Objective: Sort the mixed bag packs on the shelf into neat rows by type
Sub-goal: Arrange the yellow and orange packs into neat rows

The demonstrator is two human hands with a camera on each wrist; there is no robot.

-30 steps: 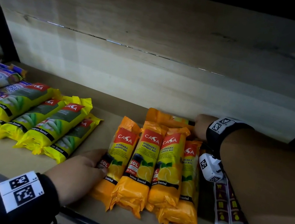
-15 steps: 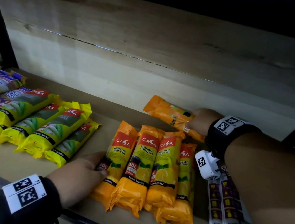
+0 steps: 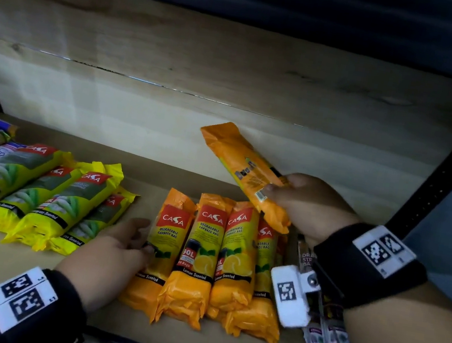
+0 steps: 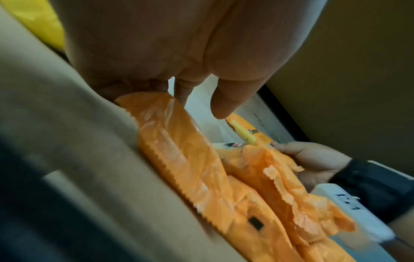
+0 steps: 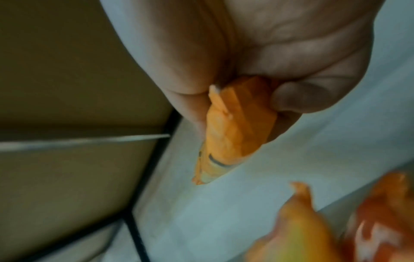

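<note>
Above the orange row [image 3: 210, 258], right hand [image 3: 307, 206] grips a light, crinkly, slippery orange pack [image 3: 244, 171] near its end; mid-body holds better. Left hand [image 3: 115, 251] lies flat against the row.

Left hand [image 3: 116, 248]: bare, black wristband [image 3: 26, 305] bearing white tag with two square black codes. Right hand [image 3: 305, 205]: bare, black wristband [image 3: 367, 264], similar white coded tag; white coded box [image 3: 289, 295] beneath wrist.
</note>
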